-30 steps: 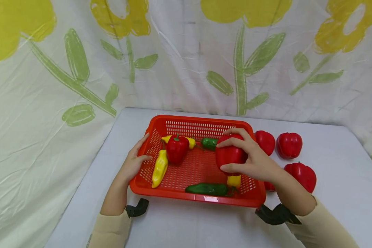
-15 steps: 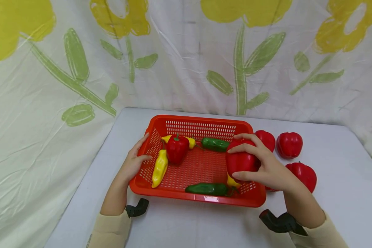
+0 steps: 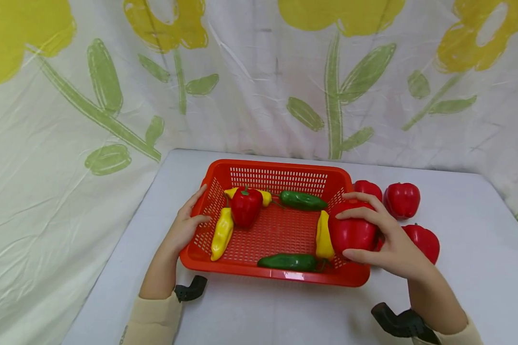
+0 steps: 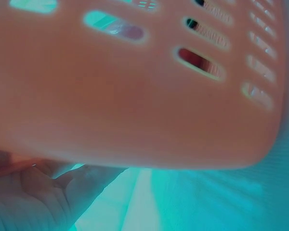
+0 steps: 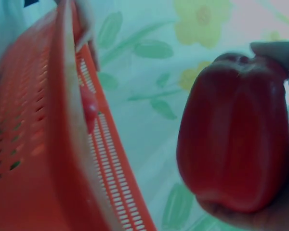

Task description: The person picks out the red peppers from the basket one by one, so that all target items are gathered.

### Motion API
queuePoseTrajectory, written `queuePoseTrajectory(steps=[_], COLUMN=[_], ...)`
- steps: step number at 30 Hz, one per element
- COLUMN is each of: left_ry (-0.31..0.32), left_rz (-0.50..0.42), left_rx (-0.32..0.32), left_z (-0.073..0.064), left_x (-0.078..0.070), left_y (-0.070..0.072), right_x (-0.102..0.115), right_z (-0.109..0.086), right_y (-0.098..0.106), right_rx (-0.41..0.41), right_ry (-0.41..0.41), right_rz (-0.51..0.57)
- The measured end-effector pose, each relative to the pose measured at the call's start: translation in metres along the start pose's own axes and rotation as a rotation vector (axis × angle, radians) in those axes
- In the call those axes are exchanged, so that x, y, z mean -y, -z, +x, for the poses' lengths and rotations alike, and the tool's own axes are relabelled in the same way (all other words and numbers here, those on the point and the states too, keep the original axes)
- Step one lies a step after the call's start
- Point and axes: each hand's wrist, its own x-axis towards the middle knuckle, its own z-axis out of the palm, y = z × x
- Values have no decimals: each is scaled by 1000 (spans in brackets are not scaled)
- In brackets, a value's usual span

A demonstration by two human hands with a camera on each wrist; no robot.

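Note:
My right hand (image 3: 380, 235) grips a large red bell pepper (image 3: 350, 230), fingers over its far side and thumb on its near side. The pepper overlaps the right rim of the red plastic basket (image 3: 276, 274) in the head view, and in the right wrist view (image 5: 236, 134) it hangs above the rim. At the basket's left end my left hand (image 3: 186, 225) holds the side, thumb over the rim. Inside lie a red bell pepper (image 3: 246, 207), a yellow pepper (image 3: 222, 235) at left, another yellow pepper (image 3: 324, 237) at right, and green peppers (image 3: 302, 200) front and back.
To the right of the basket, more red bell peppers (image 3: 402, 200) stand on the white table (image 3: 259, 311), one of them (image 3: 422, 242) partly behind my right hand. A flowered cloth (image 3: 250, 105) hangs behind the table. Black wrist mounts (image 3: 192, 288) sit on both forearms.
My right hand has moved rightward with the red bell pepper, from over the basket's inside to its right rim, uncovering the yellow and green peppers there. The left hand stays on the basket.

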Motion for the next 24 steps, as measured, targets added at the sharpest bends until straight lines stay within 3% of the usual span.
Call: queuePoseTrajectory(steps=[7, 15, 24], left_ry=[9, 12, 2], left_rz=[1, 0, -1], left_rx=[-1, 1, -1], left_z=[-1, -1, 0], left_x=[0, -1, 0], left_y=[0, -1, 0], right_x=[-7, -21, -29], right_z=[-12, -30, -54], right_y=[-3, -5, -11], right_rx=[-36, -103, -162], right_ry=[88, 279, 283], right_rz=[136, 289, 361])
